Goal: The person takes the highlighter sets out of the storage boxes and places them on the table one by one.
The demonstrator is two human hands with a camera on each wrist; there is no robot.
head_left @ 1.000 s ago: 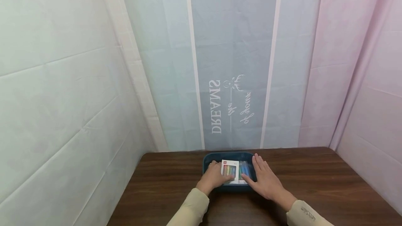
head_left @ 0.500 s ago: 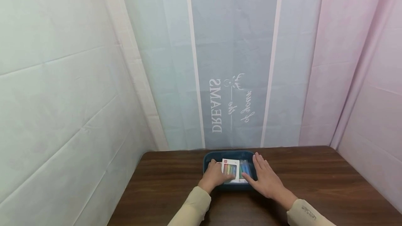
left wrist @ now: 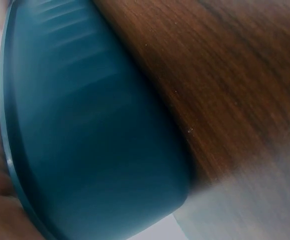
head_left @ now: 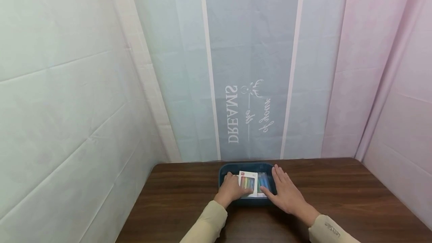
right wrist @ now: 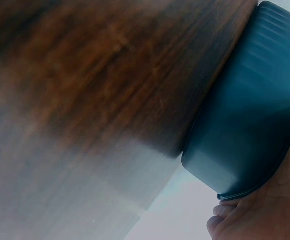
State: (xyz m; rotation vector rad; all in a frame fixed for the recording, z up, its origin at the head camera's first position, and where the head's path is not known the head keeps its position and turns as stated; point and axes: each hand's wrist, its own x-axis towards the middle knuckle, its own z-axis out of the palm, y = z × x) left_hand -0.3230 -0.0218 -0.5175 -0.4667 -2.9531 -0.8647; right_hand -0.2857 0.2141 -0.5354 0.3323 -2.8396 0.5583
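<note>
A dark teal plastic basket (head_left: pixel 254 167) stands on the table, with a white box (head_left: pixel 248 176) inside it; coloured sticks show through the box's window. To the box's right lies a clear pack of blue and green sticks (head_left: pixel 263 180). My left hand (head_left: pixel 231 188) reaches over the near left of the basket and grips the white box, thumb across its lower front and fingers bent at its left side. With straight fingers along the basket's right rim, my right hand (head_left: pixel 286 194) rests there, its thumb at the clear pack. Both wrist views show the basket's outer wall (left wrist: pixel 85 130).
The brown wooden table (head_left: pixel 341 194) runs out on both sides of the basket. Directly behind its far edge hangs a grey-blue cloth backdrop (head_left: pixel 253 48) with mirrored lettering. Pale cloth walls (head_left: pixel 67 104) close in the left and right sides.
</note>
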